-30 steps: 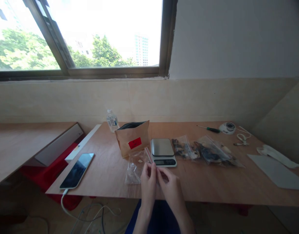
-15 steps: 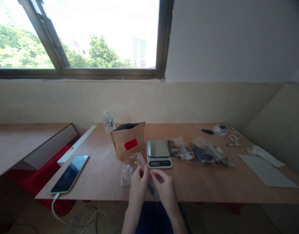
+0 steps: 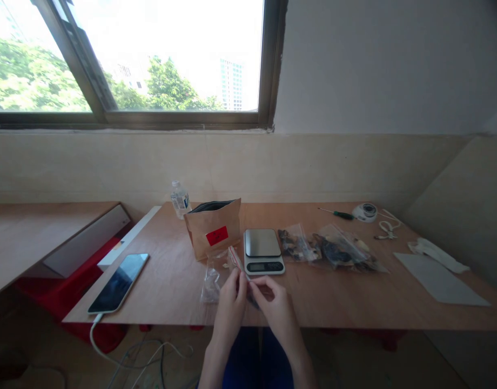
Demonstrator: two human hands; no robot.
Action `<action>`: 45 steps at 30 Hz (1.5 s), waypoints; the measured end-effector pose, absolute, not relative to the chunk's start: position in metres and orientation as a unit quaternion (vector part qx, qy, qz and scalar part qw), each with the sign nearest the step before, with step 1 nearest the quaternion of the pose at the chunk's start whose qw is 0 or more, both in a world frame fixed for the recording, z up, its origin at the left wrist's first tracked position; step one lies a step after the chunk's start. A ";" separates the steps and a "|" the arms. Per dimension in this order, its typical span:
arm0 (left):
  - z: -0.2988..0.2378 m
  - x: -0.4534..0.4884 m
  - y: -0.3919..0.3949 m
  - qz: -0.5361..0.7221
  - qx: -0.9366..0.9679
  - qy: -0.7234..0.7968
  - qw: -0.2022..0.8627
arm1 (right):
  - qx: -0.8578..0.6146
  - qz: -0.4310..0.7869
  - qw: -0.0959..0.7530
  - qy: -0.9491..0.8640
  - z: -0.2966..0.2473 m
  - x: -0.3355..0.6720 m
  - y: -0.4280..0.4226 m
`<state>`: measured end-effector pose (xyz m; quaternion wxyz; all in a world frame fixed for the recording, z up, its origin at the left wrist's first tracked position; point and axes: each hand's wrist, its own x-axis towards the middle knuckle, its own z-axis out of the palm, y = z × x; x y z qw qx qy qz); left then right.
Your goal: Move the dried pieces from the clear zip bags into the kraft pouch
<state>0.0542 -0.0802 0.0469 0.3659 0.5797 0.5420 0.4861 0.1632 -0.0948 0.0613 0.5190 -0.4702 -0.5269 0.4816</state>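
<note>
My left hand (image 3: pixel 231 294) and my right hand (image 3: pixel 274 300) meet at the table's front edge, fingers pinched on a clear zip bag (image 3: pixel 235 258) with a red-striped seal. Dark contents show faintly below the fingers; most of the bag is hidden behind my hands. Just beyond them sits a white kitchen scale (image 3: pixel 263 249) with a bare metal plate. Left of the scale a brown paper pouch (image 3: pixel 208 237) with a red label stands with its top open. Loose clear plastic bags (image 3: pixel 211 283) lie beside my left hand.
Filled zip bags (image 3: pixel 299 246) of dark dried pieces lie right of the scale. A phone (image 3: pixel 119 283) on a cable is at the left, a water bottle (image 3: pixel 180 201) behind the pouch. Farther right are a screwdriver (image 3: pixel 341 215), a dome camera (image 3: pixel 365 212) and a grey sheet (image 3: pixel 438 281).
My hands stay together on the zip bag; the right fingers have shifted slightly along it and the wrist has spread outward. The whole view has moved a little.
</note>
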 end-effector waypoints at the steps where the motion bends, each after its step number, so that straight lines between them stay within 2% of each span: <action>1: 0.047 0.055 -0.081 0.490 0.581 0.539 0.363 | -0.477 0.473 0.518 -0.529 0.061 0.164 -0.095; 8: 0.051 0.060 -0.084 0.496 0.579 0.524 0.380 | -0.483 0.453 0.523 -0.537 0.060 0.163 -0.094; 16: 0.054 0.053 -0.086 0.504 0.598 0.485 0.392 | -0.455 0.497 0.553 -0.490 0.061 0.163 -0.091; 20: 0.055 0.059 -0.089 0.497 0.612 0.481 0.382 | -0.466 0.459 0.583 -0.482 0.056 0.170 -0.085; 25: 0.057 0.059 -0.093 0.528 0.575 0.525 0.339 | -0.563 0.313 0.694 -0.321 0.045 0.199 -0.064; 27: 0.057 0.056 -0.093 0.528 0.577 0.513 0.354 | -0.557 0.311 0.709 -0.301 0.049 0.207 -0.057; 32: 0.040 0.055 -0.076 0.594 0.489 0.471 0.431 | -0.476 0.371 0.704 -0.374 0.078 0.197 -0.044; 35: 0.019 0.057 -0.054 0.618 0.399 0.413 0.538 | -0.451 0.405 0.696 -0.385 0.088 0.186 -0.031; 38: 0.001 0.054 -0.035 0.588 0.355 0.331 0.647 | -0.442 0.469 0.656 -0.394 0.084 0.181 -0.012; 41: -0.008 0.047 -0.024 0.562 0.362 0.319 0.672 | -0.448 0.521 0.586 -0.428 0.074 0.179 0.006; 43: -0.011 0.041 -0.018 0.567 0.367 0.345 0.652 | -0.477 0.470 0.566 -0.480 0.071 0.178 0.012; 45: -0.012 0.037 -0.013 0.582 0.369 0.372 0.621 | -0.502 0.337 0.570 -0.557 0.074 0.176 0.013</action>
